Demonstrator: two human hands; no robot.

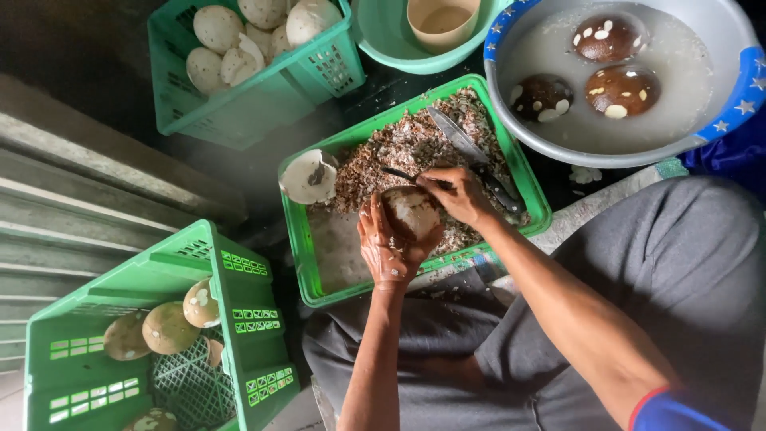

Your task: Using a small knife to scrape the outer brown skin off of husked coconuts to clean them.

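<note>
A half-peeled coconut kernel (412, 214) is cupped in the left hand (389, 249), fingers wrapped underneath it, right over the green tray (307, 263) of brown shavings (399, 148). The right hand (459, 195) is closed on a thin dark blade (399, 173) — a small peeling knife, probably, though the handle is hidden. The kernel is seen pale and creamy where it is pared, brown-skinned at the rim; it is judged hard, rounded, fairly heavy and likely slick with moisture, so it is best cradled from below across its widest part. A larger knife (471, 156) is left lying in the tray — and three unpeeled kernels (610, 72) are floated in the basin (742, 88).
</note>
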